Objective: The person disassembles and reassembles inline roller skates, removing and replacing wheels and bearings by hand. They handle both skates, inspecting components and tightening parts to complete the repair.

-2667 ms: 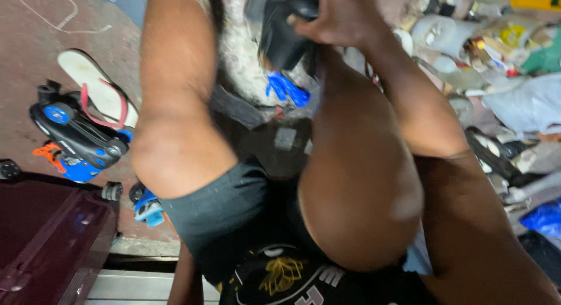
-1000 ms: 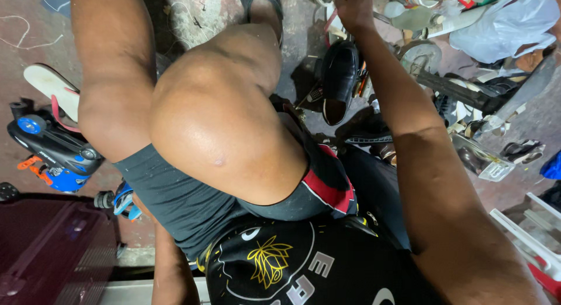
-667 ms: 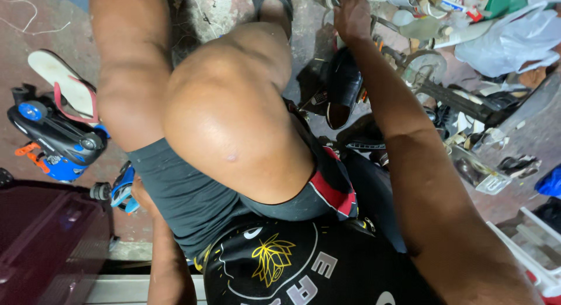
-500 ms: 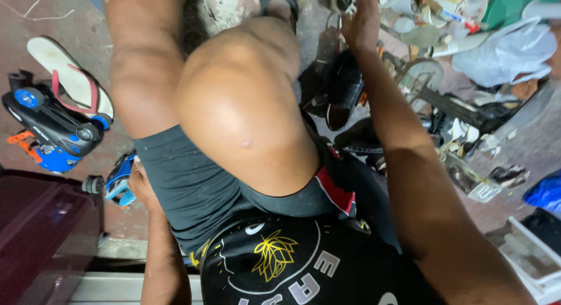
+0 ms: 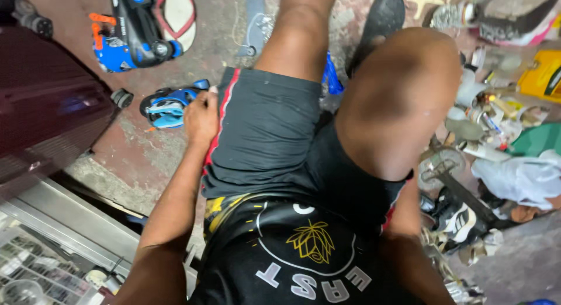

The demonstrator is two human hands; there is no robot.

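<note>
Left hand (image 5: 201,115) fisted beside blue skate (image 5: 166,106); right hand hidden.

The shorts (image 5: 266,129) were matt grey cloth with a red woven stripe down the seam, where the left hand (image 5: 200,115) lay. Beside it the skate (image 5: 166,106) was glossy blue and black plastic, like the bigger skate (image 5: 131,33). The floor (image 5: 152,159) was rough, worn concrete with a reddish coat. The suitcase (image 5: 49,109) had a smooth maroon shell with a dull sheen. The bag (image 5: 517,176) was thin, crinkled white plastic.
</note>
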